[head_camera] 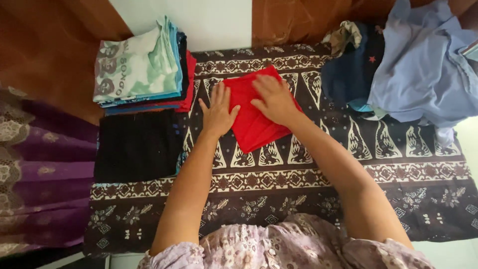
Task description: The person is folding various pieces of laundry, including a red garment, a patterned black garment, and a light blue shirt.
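A dark patterned cloth [298, 184] covers the floor and carries everything. At its far right corner lies a loose heap of blue clothes [423, 65]. At its left edge sits a folded black cloth [137, 144], and beyond that, at the far left corner, a stack of folded clothes [142, 67] topped by a pale green printed shirt. Near the middle of the far edge lies a folded red cloth [254, 122]. The left hand [218, 112] rests flat, fingers spread, on its left edge; the right hand [273, 97] presses flat and open on its top.
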